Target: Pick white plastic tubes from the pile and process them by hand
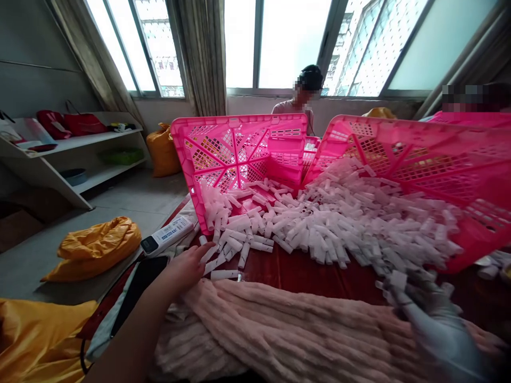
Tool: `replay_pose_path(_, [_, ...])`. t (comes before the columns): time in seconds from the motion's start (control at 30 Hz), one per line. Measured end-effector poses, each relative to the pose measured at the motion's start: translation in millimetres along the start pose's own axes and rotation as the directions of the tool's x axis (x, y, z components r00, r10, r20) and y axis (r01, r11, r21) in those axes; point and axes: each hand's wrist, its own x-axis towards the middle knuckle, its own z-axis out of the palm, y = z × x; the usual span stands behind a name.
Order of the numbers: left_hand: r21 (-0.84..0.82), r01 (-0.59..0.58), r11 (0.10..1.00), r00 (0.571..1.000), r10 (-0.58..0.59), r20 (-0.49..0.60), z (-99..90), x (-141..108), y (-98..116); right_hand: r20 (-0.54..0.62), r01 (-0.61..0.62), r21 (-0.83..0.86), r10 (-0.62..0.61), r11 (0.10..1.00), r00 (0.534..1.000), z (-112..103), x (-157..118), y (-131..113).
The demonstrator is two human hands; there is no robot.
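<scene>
At the left edge of a heap of white plastic tubes (319,229), my bare left hand (192,267) reaches in with its index finger stretched out. The fingertip is at a few loose tubes; the other fingers are partly hidden. My right hand (425,300), in a pale grey glove, is low at the right, in front of the heap. Its fingers are closed around a short white tube (397,280), somewhat blurred. Many tubes carry thin dark marks. The heap spills from two tipped pink plastic crates (239,121) onto the dark red tabletop (275,268).
A pink fluffy blanket (287,314) covers my lap at the table's front edge. Left of my hand lie a white device with a label (170,234) and a dark phone (139,282). Orange sacks (96,247) stand on the floor. A person (293,106) sits behind the crates.
</scene>
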Motion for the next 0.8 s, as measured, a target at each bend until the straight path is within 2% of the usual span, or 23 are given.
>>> replay_pose_path(0.07, [-0.116, -0.065, 0.991, 0.998, 0.062, -0.023, -0.9, -14.9, 13.7, 0.063, -0.165, 0.197, 0.156, 0.966, 0.986, 11.3, -33.5, 3.9])
replay_pose_path(0.1, [-0.229, -0.112, 0.967, 0.994, 0.107, -0.033, 1.6, -22.9, 22.3, 0.104, -0.259, 0.294, 0.238, 0.92, 0.966, 17.1, -49.1, 4.8])
replay_pose_path(0.17, [-0.507, -0.209, 0.836, 0.975, 0.221, -0.036, 13.3, -37.4, 42.4, 0.192, -0.392, 0.426, 0.342, 0.815, 0.92, 28.9, -74.9, 5.3])
replay_pose_path(0.23, [-0.67, -0.258, 0.697, 0.95, 0.308, -0.045, 31.4, -47.3, 65.3, 0.294, -0.45, 0.501, 0.344, 0.739, 0.892, 40.1, -91.7, 6.3])
replay_pose_path(0.27, [-0.67, -0.281, 0.687, 0.943, 0.327, -0.06, 40.9, -50.3, 77.3, 0.345, -0.464, 0.525, 0.32, 0.713, 0.882, 44.9, -97.0, 7.3])
replay_pose_path(0.33, [-0.575, -0.344, 0.742, 0.932, 0.347, -0.108, 57.5, -53.6, 100.9, 0.446, -0.497, 0.549, 0.267, 0.672, 0.854, 52.1, -102.9, 10.2])
replay_pose_path(0.43, [-0.412, -0.443, 0.797, 0.893, 0.434, -0.12, 71.7, -57.2, 129.9, 0.552, -0.545, 0.566, 0.207, 0.619, 0.808, 57.0, -105.5, 11.1])
replay_pose_path(0.5, [-0.409, -0.455, 0.791, 0.879, 0.474, -0.061, 76.0, -61.0, 142.4, 0.568, -0.531, 0.582, 0.159, 0.615, 0.807, 58.8, -106.6, 6.2])
replay_pose_path(0.57, [-0.465, -0.435, 0.771, 0.867, 0.498, 0.017, 78.6, -65.4, 150.1, 0.54, -0.477, 0.597, 0.116, 0.646, 0.833, 61.4, -108.7, -2.0])
replay_pose_path(0.63, [-0.525, -0.416, 0.742, 0.843, 0.532, 0.084, 80.8, -69.0, 154.8, 0.487, -0.382, 0.603, 0.056, 0.701, 0.872, 65.2, -111.8, -9.9])
replay_pose_path(0.7, [-0.593, -0.397, 0.7, 0.828, 0.553, 0.098, 83.2, -70.6, 158.0, 0.454, -0.23, 0.557, -0.062, 0.798, 0.889, 68.8, -115.7, -13.9])
replay_pose_path(0.73, [-0.634, -0.372, 0.678, 0.833, 0.545, 0.095, 84.8, -70.7, 159.2, 0.457, -0.132, 0.514, -0.141, 0.848, 0.878, 70.0, -117.7, -13.7])
replay_pose_path(0.8, [-0.718, -0.293, 0.631, 0.858, 0.506, 0.094, 89.8, -69.7, 161.0, 0.516, 0.01, 0.424, -0.251, 0.906, 0.819, 70.7, -120.9, -9.3])
